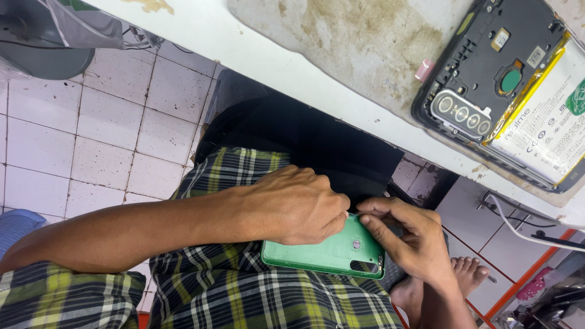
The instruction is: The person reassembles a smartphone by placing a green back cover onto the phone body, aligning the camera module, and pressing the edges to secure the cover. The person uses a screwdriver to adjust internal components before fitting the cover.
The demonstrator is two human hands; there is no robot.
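Green back cover [323, 251] lying inner side up on the lap, over green-and-yellow plaid cloth [244, 292], below the surface [268, 58] edge. Left hand [295, 204] closed in a loose fist at the cover's upper edge, fingertips pinched together there, perhaps on something small, though too hidden to tell what. Right hand [405, 234] at the cover's right end, fingers curled, thumb pressed along the cover's top corner, gripping that end. Oblong camera cutout and a small round hole showing near the cover's right end, just beside the right thumb. Above the cover, on the surface, an opened phone [481, 79] lying back side up, black inner frame and camera strip exposed, white battery [548, 128] set in its right part. Small pink piece [425, 69] just left of the phone. Stained grey mat [365, 36] under the phone. Below the cover's right end, bare toes [466, 268] on the floor. Left of the cover, pale floor tiles [103, 134].
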